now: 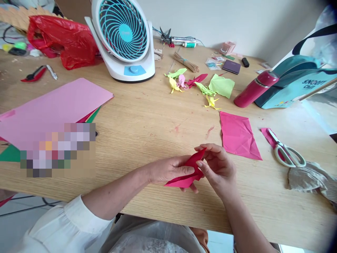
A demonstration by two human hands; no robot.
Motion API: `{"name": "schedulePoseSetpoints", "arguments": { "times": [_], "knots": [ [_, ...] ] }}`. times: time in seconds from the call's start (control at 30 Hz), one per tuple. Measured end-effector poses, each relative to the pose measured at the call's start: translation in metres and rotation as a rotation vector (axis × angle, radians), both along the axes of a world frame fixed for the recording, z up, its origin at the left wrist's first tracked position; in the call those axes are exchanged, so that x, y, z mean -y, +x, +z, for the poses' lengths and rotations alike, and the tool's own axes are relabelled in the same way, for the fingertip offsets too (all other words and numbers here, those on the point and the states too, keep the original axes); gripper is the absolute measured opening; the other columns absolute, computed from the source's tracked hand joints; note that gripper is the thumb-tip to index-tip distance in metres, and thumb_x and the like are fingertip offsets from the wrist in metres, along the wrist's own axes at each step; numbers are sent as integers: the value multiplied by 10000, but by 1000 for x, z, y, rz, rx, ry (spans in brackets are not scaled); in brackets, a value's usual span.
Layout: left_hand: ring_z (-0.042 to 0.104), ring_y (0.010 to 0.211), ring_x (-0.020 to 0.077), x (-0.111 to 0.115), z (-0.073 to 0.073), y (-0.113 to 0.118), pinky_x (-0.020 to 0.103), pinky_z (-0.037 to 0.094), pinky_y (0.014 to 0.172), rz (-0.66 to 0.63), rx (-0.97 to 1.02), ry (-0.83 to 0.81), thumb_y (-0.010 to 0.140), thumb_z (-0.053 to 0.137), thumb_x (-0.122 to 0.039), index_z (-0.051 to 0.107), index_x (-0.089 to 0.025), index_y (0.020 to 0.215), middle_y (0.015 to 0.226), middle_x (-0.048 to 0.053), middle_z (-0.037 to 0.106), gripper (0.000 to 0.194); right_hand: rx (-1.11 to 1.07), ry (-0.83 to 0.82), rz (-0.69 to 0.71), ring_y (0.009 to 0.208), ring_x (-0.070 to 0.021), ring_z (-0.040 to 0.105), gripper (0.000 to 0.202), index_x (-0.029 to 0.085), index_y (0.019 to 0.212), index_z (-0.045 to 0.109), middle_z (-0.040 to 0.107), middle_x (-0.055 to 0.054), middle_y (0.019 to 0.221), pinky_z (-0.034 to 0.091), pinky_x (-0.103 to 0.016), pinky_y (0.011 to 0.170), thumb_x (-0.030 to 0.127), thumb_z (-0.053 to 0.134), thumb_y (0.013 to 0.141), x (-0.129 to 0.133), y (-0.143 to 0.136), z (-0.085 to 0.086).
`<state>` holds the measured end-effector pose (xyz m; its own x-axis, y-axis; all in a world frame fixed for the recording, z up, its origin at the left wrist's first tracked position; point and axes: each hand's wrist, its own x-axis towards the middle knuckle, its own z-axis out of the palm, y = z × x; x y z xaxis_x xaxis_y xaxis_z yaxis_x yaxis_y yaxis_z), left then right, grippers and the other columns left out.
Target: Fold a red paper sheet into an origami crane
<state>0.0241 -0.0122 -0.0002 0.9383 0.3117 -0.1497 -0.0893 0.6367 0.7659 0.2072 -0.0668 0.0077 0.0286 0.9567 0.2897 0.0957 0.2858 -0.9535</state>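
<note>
A folded piece of red paper (181,182) is held between both hands above the front part of the wooden table. My left hand (175,168) grips it from the left, thumb lying on top and fingertips showing beneath. With thumb and fingers, my right hand (218,167) pinches the paper's upper right point. To the right lies a creased pink-red paper sheet (238,135). Farther back are several folded paper cranes in yellow, green, pink and red, among them a yellow crane (211,102), beside a light green paper square (221,86).
A white and blue fan (125,33) stands at the back, near a red plastic bag (63,40). Pink paper sheets (60,102) are stacked at left. On the right are scissors (286,151), a grey cloth (310,179), a red bottle (255,89) and a turquoise bag (295,84).
</note>
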Motion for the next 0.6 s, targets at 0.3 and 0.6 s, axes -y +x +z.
{"name": "schedulePoseSetpoints", "arguments": {
  "times": [0.3,0.6],
  "knots": [
    [712,762,149,-3,-2,-1,278,554,664,-80,-40,110,884,673,-533,574,-196,1112,1087,64,599,419,8,-52,83,721,-133,576,218,290,1165,637,593,-33,1000,518,-264,576,250,622,951,-1,4,2],
    [717,767,159,-3,0,-2,257,556,641,-137,-63,175,885,630,-596,603,-186,1100,1072,73,628,463,105,-62,91,798,-174,601,49,242,965,615,661,-40,927,503,-322,699,287,595,968,0,8,-1]
  ]
}}
